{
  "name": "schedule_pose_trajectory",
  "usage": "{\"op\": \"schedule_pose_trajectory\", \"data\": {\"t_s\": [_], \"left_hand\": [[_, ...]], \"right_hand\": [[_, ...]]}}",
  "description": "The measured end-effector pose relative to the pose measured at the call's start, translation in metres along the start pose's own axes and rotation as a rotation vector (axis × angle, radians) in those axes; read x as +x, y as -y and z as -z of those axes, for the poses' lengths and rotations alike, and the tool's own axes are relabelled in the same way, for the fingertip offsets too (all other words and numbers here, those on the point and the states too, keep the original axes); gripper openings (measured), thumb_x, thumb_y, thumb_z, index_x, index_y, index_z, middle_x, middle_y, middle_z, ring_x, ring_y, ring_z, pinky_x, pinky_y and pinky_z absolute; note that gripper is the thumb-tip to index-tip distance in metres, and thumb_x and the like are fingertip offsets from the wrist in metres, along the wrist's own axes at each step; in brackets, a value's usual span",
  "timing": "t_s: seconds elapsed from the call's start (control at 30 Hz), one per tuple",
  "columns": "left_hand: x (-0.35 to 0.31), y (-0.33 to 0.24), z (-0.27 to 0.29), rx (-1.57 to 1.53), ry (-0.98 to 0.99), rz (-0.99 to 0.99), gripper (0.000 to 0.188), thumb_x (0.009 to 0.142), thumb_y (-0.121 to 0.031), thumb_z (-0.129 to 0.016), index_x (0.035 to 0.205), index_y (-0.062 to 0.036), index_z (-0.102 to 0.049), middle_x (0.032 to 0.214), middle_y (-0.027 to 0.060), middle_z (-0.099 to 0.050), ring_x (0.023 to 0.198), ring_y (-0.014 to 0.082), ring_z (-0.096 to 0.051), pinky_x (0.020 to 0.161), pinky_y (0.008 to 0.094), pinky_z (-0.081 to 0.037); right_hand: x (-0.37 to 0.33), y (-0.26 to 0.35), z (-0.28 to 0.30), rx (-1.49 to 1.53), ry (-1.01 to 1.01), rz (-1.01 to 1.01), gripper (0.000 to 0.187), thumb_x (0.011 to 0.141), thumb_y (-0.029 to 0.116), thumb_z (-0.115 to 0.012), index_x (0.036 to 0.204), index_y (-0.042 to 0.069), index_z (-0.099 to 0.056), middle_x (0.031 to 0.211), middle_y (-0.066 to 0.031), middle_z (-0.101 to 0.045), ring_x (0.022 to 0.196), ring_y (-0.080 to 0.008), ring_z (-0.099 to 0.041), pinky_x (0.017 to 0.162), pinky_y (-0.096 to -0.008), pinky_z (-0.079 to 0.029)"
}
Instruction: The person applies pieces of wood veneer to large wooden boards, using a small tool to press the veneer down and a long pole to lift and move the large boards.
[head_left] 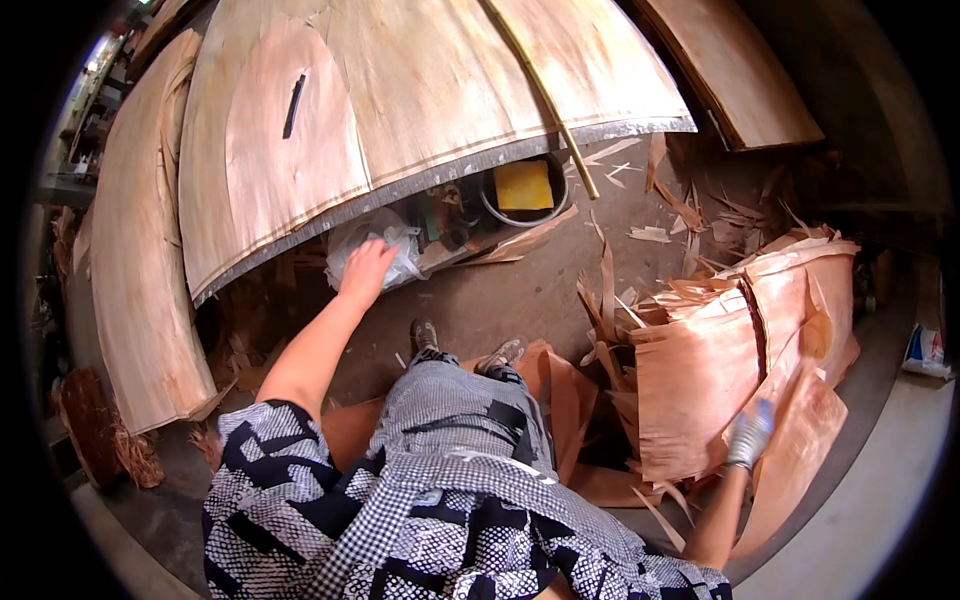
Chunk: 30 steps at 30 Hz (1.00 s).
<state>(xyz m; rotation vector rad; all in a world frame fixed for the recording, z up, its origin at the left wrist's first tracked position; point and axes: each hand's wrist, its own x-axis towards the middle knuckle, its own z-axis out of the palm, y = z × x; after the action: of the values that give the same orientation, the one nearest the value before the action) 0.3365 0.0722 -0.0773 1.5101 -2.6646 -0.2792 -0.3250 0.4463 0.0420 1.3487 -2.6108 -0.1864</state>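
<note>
My left hand [369, 268], bare, reaches forward under the front edge of the work table. It is at a crumpled clear plastic bag [398, 252], its fingers stretched out; whether they touch the bag I cannot tell. My right hand [748, 438], in a light grey glove, is out to the right and smeared by motion. Beside it is a loose, tilted reddish veneer piece [800, 440], against a large bundle of veneer sheets [695, 385]. The blur hides whether the right fingers grip that piece.
Wide veneer sheets [430, 80] cover the table, with a thin dark tool [294, 106] and a long yellowish stick [540, 90] on them. Underneath stands a dark tub [558, 172] holding a yellow block [524, 186]. Veneer scraps [650, 234] litter the floor; a blue-and-white package [928, 350] sits far right.
</note>
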Motion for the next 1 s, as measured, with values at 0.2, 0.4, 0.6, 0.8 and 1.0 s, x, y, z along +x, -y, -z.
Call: {"op": "schedule_pose_trajectory", "data": {"t_s": [0.2, 0.4, 0.6, 0.8, 1.0], "left_hand": [[0.030, 0.029, -0.008, 0.335, 0.191, -0.289, 0.011, 0.069, -0.015, -0.057, 0.073, -0.0104, -0.066, 0.085, 0.0099, -0.058, 0.094, 0.0250, -0.055, 0.089, 0.0376, -0.039], [-0.031, -0.079, 0.073, -0.412, 0.312, -0.669, 0.011, 0.069, -0.019, -0.060, 0.064, -0.0100, -0.056, 0.059, 0.0072, -0.058, 0.063, 0.0250, -0.059, 0.090, 0.0410, -0.039], [-0.062, -0.041, 0.109, -0.518, 0.511, -0.517, 0.013, 0.082, -0.020, -0.054, 0.083, -0.0102, -0.063, 0.070, 0.0090, -0.061, 0.074, 0.0247, -0.059, 0.085, 0.0402, -0.042], [-0.009, -0.038, 0.083, -0.765, 0.366, -0.031, 0.033, 0.077, -0.021, -0.061, 0.106, -0.0049, -0.057, 0.086, 0.0107, -0.064, 0.094, 0.0234, -0.059, 0.083, 0.0341, -0.043], [0.059, -0.057, 0.034, -0.869, 0.675, 0.118, 0.023, 0.082, -0.022, -0.056, 0.101, -0.0119, -0.062, 0.079, -0.0006, -0.067, 0.085, 0.0168, -0.061, 0.104, 0.0467, -0.020]], "right_hand": [[-0.025, 0.317, 0.048, 0.351, 0.306, 0.598, 0.039, 0.064, 0.004, -0.063, 0.102, 0.007, -0.055, 0.114, -0.0158, -0.052, 0.103, -0.0376, -0.050, 0.086, -0.0446, -0.043], [-0.059, 0.483, 0.107, 1.073, 0.619, 0.752, 0.027, 0.078, 0.010, -0.060, 0.104, 0.006, -0.054, 0.099, -0.0193, -0.059, 0.084, -0.0339, -0.059, 0.069, -0.0388, -0.048], [-0.077, 0.515, 0.102, 1.076, 0.934, 0.868, 0.017, 0.076, 0.012, -0.063, 0.092, 0.005, -0.061, 0.079, -0.0179, -0.062, 0.072, -0.0351, -0.060, 0.064, -0.0392, -0.047], [-0.008, 0.522, 0.086, 1.391, 1.252, -0.241, 0.021, 0.086, 0.024, -0.060, 0.085, 0.002, -0.062, 0.073, -0.0046, -0.063, 0.056, -0.0088, -0.057, 0.049, -0.0214, -0.046], [0.077, 0.542, 0.065, 1.775, 1.372, -0.206, 0.019, 0.084, 0.020, -0.060, 0.095, 0.006, -0.057, 0.085, -0.0069, -0.065, 0.063, -0.0144, -0.062, 0.047, -0.0212, -0.043]]}}
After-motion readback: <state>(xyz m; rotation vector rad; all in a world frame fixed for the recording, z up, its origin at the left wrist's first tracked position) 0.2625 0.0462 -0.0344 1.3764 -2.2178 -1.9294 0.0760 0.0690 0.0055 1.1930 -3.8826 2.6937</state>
